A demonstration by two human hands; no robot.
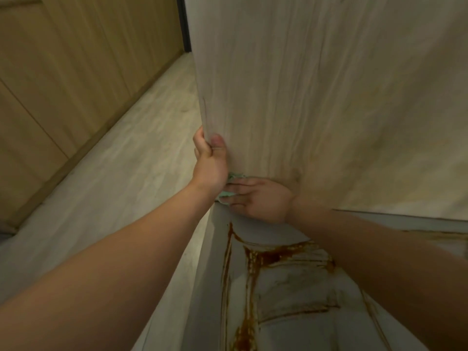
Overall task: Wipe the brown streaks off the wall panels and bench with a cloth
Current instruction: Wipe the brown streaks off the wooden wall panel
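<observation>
A pale wood-grain wall panel (pixel 304 97) rises above a white bench (pixel 286 312). Brown streaks (pixel 268 257) run across the bench top and down along its left edge. My left hand (pixel 209 160) grips the panel's left edge, thumb on the front face and fingers wrapped round the side. My right hand (pixel 258 198) lies flat with straight fingers, pressing a light green cloth (pixel 228 191) against the foot of the panel where it meets the bench. Most of the cloth is hidden under both hands.
A light wood-look floor (pixel 126 173) runs along the left of the bench. Yellowish wooden cabinet fronts (pixel 63 72) line the far side of that floor. A dark vertical strip (pixel 183 21) stands behind the panel's left edge.
</observation>
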